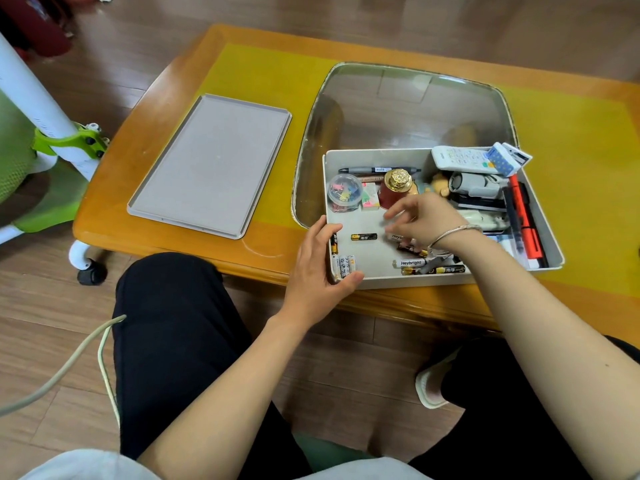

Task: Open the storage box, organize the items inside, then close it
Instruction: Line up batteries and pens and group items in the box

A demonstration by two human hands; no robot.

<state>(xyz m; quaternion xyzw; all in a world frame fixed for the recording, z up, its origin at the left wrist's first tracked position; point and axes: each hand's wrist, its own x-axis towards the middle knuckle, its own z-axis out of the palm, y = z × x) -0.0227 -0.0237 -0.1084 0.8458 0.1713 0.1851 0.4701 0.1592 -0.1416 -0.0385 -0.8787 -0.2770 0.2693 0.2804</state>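
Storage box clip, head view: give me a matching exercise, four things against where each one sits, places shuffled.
Things:
1. lid
2. remote control
3. tub of binder clips
4. left hand

Places:
A. far-left corner inside the storage box
B. on the box's near-left corner
C. flat on the table, left of the box
D. propped on the box's far rim

Pairs: 1-C, 2-D, 3-A, 4-B

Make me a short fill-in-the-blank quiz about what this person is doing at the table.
1. The lid lies on the table to the ____ of the box.
2. The left hand grips the box's near-left ____.
3. The right hand wears a ____ at the wrist.
4. The lone battery lies ____ the two hands.

Missing words: left; corner; bracelet; between
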